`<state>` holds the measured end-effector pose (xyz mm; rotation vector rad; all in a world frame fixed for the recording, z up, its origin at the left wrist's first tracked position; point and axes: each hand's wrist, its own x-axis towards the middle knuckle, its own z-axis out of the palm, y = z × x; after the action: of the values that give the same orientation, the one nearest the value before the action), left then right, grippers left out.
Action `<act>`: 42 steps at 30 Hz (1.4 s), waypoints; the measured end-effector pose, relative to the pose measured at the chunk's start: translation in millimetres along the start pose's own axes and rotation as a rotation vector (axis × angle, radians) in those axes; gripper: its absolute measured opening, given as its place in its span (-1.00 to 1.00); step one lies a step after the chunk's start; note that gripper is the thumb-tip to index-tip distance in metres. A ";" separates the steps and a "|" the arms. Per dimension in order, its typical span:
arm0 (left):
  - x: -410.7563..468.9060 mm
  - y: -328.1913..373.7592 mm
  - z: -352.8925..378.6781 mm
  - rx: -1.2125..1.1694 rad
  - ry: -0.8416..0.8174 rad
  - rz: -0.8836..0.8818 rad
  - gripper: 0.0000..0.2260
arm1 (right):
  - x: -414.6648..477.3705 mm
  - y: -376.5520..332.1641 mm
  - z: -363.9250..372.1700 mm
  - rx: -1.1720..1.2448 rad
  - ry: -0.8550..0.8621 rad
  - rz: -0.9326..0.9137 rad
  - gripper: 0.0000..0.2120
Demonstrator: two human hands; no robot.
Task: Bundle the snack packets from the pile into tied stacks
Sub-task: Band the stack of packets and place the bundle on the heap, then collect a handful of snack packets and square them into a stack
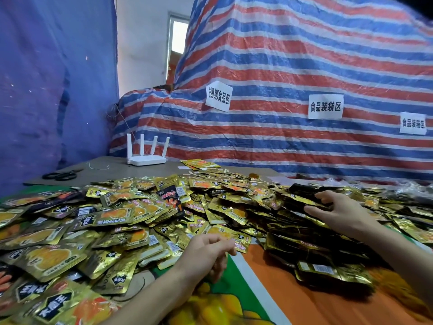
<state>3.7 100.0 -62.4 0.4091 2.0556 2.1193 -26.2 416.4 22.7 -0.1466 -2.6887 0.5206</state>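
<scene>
- Near edge: our left hand [208, 253] hovers; whether its grip pinches anything we cannot tell.
- Right: seemingly tied stacks [311, 254] lie heaped; our right hand [339, 212] has its grip clamped on one stack [302, 195].
- Left, middle: the loose pile [105, 221] is big; we judge most work left.
- Far left corner: scissors [62, 175], string [98, 166].

Snack packets [117, 216]: gold foil, orange-yellow print, black labels with white characters.
Odd packet [172, 195]: black, red print.
Tarpaulin [304, 55]: red, blue and white stripes.
Hanging sheet [46, 78]: plain blue-violet.
Router [146, 159]: white.
Scissors [62, 175]: black.
Desk [112, 167]: grey.
Cloth [269, 289]: orange and green, white band, yellow motif.
Signs [325, 106]: white, black characters.
</scene>
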 end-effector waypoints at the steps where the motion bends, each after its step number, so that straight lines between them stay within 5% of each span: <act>1: -1.4 0.9 0.4 0.026 -0.010 0.017 -0.75 | -1.0 0.7 0.3 -0.012 -0.012 0.001 -0.35; 7: -6.2 6.7 5.2 0.055 -0.008 0.092 -0.64 | -3.2 -6.2 -1.5 -0.082 -0.038 0.009 -0.41; 12: -2.0 6.8 -0.2 0.079 0.126 0.170 -0.73 | -16.0 -44.7 8.2 -0.039 0.189 -0.182 -0.55; 19: -2.1 17.7 -21.6 0.663 0.449 0.336 -0.90 | -40.5 -121.5 50.3 0.176 0.011 -0.342 -0.61; 22: -5.1 31.0 -36.7 1.043 0.504 0.186 -0.83 | -48.5 -142.6 71.1 0.217 -0.124 -0.292 -0.55; 26: -5.5 33.7 -52.8 1.341 0.529 -0.186 -0.49 | -48.7 -157.9 99.0 0.129 -0.261 -0.138 -0.36; 33: -1.7 32.8 -76.3 1.278 0.545 -0.636 0.13 | -40.1 -147.6 139.2 -0.055 -0.409 0.018 0.12; 37: -2.7 34.6 -78.5 1.345 0.501 -0.651 -0.03 | -32.3 -143.8 142.2 -0.126 -0.468 0.033 0.07; 42: -3.7 31.3 -66.3 1.432 0.487 -0.490 -0.43 | -31.7 -153.5 140.7 -0.007 -0.433 0.034 -0.43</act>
<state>-10.7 34.4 -32.6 -0.5067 3.1461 0.2133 -57.6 221.5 -50.6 -0.0896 -3.1133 0.6124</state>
